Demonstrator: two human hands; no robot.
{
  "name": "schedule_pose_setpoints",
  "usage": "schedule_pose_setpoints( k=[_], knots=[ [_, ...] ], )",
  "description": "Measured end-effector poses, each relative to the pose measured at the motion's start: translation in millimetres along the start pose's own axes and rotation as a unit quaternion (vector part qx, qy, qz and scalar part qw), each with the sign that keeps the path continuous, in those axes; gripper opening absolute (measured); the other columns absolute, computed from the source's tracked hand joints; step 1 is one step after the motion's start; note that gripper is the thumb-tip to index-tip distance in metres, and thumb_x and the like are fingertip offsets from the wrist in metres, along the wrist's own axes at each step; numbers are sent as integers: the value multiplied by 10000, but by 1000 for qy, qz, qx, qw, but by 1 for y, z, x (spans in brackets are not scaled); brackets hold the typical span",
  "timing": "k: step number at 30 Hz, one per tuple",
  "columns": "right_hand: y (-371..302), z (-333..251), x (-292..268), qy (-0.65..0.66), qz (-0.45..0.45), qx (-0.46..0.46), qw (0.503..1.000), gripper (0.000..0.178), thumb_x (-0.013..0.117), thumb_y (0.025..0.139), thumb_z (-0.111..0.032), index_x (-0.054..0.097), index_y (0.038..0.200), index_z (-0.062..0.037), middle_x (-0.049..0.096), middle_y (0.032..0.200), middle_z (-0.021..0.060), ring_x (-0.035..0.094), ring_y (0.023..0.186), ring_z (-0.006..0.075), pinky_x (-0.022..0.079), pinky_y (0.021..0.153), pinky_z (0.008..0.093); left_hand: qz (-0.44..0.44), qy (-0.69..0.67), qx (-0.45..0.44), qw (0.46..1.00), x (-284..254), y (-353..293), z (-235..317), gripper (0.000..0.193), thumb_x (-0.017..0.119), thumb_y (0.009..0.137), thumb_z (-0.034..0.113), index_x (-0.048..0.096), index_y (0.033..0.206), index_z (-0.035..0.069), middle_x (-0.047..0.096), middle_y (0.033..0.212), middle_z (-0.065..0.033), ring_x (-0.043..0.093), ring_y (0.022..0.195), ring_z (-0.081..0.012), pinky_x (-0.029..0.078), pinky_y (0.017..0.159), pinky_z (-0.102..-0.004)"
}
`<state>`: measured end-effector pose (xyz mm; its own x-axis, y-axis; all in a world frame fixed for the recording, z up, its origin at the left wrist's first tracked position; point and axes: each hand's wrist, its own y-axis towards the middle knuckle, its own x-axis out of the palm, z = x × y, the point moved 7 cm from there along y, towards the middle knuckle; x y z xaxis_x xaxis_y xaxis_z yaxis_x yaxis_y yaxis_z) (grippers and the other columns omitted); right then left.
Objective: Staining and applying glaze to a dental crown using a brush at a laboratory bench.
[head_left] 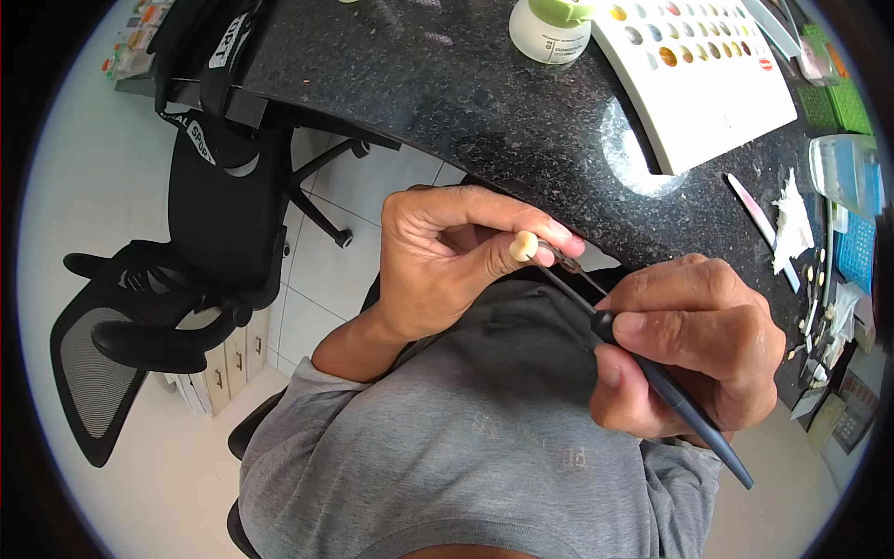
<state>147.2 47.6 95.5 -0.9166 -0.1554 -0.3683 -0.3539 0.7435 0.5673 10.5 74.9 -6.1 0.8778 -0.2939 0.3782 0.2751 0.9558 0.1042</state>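
Observation:
My left hand (447,256) is closed, thumb and index finger pinched beside a small yellowish-white dental crown (524,246). The crown sits at the thumb tip, just above the table's near edge. In my right hand (698,340) is a dark-handled slim tool (684,401), gripped like a pen, its butt slanting down to the right. Its thin tip reaches up-left and ends at or very near the crown. A second slim metal piece (566,262) runs from behind the crown toward my right fingers; I cannot tell its kind.
On the dark speckled table (447,93) stand a white palette of coloured samples (717,112) and a jar with a green top (551,33). A pale stick (759,224), crumpled tissue (792,224) and a clear container (843,172) lie right. A black office chair (219,196) is left.

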Motion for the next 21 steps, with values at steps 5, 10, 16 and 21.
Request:
schedule_pose_setpoints(
  k=[5,10,16,21],
  knots=[
    [0,1,0,6,-5,7,1000,275,686,610,59,525,833,62,579,680,182,620,539,211,488,452,257,7,-17,2,1000,-2,-1,-1,117,720,791,90,647,829,6,688,764,-155,698,727,-233,596,619,-317],
    [0,0,1,-3,3,-2,1000,267,685,608,60,527,823,61,580,669,182,618,531,210,483,445,253,10,-23,3,1000,0,-1,-1,113,717,794,86,646,829,6,687,758,-158,698,717,-236,596,619,-321],
    [0,2,2,-9,2,-8,1000,266,685,605,60,527,820,62,579,662,181,611,519,205,480,442,249,10,-26,0,1000,-1,-1,-3,105,718,789,70,648,830,4,687,751,-157,698,713,-231,595,620,-315],
    [-2,2,1,1,10,-11,1000,259,678,596,63,530,809,64,575,647,177,604,510,202,476,434,249,-50,-40,14,998,2,-3,-1,151,653,849,75,656,936,-48,686,882,-199,687,829,-222,572,719,-282]
  ],
)
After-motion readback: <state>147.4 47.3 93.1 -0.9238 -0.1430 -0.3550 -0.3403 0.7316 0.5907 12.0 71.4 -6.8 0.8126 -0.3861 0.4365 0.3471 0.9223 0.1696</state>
